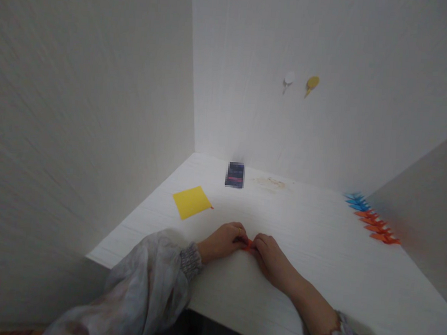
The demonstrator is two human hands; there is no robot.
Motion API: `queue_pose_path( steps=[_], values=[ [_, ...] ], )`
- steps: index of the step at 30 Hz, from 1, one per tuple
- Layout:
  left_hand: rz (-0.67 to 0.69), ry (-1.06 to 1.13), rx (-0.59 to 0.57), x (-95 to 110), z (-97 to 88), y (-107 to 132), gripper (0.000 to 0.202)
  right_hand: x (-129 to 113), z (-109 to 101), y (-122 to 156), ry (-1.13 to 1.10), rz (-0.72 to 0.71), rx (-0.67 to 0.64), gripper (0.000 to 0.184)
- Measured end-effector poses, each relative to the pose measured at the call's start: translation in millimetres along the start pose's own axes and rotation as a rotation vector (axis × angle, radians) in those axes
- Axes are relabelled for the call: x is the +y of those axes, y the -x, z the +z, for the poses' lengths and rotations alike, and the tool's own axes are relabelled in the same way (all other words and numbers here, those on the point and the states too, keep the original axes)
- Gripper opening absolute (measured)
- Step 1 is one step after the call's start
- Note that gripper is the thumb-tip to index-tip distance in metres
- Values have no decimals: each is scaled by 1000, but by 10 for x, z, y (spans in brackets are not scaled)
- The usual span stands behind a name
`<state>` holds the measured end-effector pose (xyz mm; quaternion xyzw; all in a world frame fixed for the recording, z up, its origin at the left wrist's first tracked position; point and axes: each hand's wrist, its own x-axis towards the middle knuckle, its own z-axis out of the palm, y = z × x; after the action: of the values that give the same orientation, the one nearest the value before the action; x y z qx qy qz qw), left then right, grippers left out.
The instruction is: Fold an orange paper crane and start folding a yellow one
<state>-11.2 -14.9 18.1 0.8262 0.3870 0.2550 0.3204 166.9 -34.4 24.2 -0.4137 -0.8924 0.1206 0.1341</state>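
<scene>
Near the front of the white table, my left hand (226, 240) and my right hand (273, 257) meet over a small piece of orange-red folded paper (248, 245). Both hands pinch it, one from each side, and the fingers cover most of it. Its folded shape is too small and hidden to make out. Beyond my left hand lies a yellow paper sheet (191, 202), flat, with a tiny orange-red bit showing at its right corner.
Along the right edge of the table (300, 219) runs a row of folded paper figures, blue (357, 201) at the back, orange-red (378, 227) in front. A dark blurred rectangular object (234, 175) rests by the back wall. White (289, 78) and yellow (312, 83) hooks are on that wall.
</scene>
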Motion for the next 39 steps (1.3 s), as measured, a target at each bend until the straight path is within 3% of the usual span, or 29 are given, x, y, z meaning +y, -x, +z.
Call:
queue_pose_path(
  steps=[13,27,39],
  values=[
    [6,2,-22,0,-12,-1,16,96,29,13,-153,28,11,13],
    [77,12,-50,-2,-41,12,18,102,77,-43,-51,191,-23,10],
    [37,32,-70,-47,-42,-21,14,60,56,-64,-21,205,-46,11]
  ],
)
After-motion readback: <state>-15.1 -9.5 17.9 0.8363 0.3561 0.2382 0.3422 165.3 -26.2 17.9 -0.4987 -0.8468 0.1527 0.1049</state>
